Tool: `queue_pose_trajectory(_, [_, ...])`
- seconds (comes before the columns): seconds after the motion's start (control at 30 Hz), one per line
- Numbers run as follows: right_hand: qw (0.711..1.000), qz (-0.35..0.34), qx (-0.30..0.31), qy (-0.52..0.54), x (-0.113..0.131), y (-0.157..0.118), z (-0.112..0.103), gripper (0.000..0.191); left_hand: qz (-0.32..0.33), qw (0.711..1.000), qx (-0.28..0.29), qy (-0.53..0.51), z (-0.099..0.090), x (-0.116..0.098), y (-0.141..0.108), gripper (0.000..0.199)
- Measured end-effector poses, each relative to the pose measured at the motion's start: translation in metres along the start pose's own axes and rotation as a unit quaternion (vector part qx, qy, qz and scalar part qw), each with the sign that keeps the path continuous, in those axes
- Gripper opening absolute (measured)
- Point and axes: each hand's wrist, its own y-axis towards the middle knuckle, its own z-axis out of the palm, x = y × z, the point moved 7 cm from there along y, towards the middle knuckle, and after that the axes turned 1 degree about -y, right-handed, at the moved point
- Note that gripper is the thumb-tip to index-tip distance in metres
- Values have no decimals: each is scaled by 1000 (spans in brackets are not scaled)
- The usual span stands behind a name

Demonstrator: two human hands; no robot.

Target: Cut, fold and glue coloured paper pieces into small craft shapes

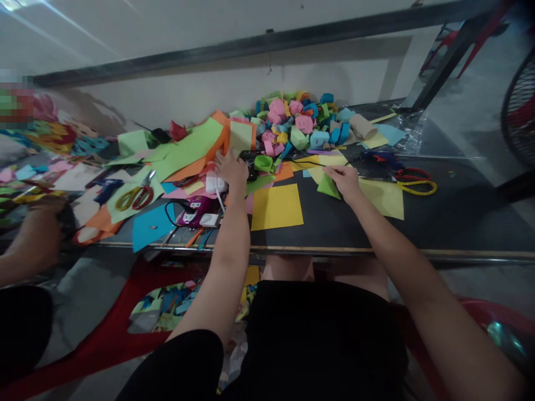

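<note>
My right hand [346,181] pinches a small folded piece of green paper [328,188] over the dark table. My left hand [232,167] is stretched out over the clutter with its fingers apart, touching or just above the edge of the orange paper [216,146]. Just below that hand sits a white plug [214,184] with a cable, near a purple power strip [196,211]. A square yellow sheet [277,206] lies flat between my two arms. Behind the hands rises a heap of small folded paper shapes [304,123] in pink, blue, green and yellow.
Yellow-handled scissors [418,188] and a dark blue glue gun [382,160] lie to the right. More scissors [136,197] and another glue gun [107,189] are on the left. A co-worker's arm [35,234] reaches in there. A fan [520,106] stands far right.
</note>
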Motion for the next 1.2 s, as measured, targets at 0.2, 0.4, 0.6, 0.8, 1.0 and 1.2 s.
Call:
queue_pose_trajectory(0.2, [1000,1,5,-5,1,0,0,28,-40,999,8,-11,1,8,6,47])
queue_pose_trajectory(0.4, [1000,-5,3,-14,1,0,-1,27,21,998,42,-29,8,-3,3,59])
queue_pose_trajectory(0.6, [1000,-1,5,1,-1,0,-1,32,60,996,62,-37,13,-8,2,60])
queue_pose_trajectory(0.8, [1000,4,2,-14,1,-2,0,31,45,996,75,9,26,-13,4,63])
queue_pose_trajectory(1.0, [1000,16,11,-24,0,-3,2,28,-19,984,156,81,52,-23,24,82])
queue_pose_trajectory(1.2, [1000,5,13,-28,-2,-2,1,28,-15,979,188,72,56,-27,41,76])
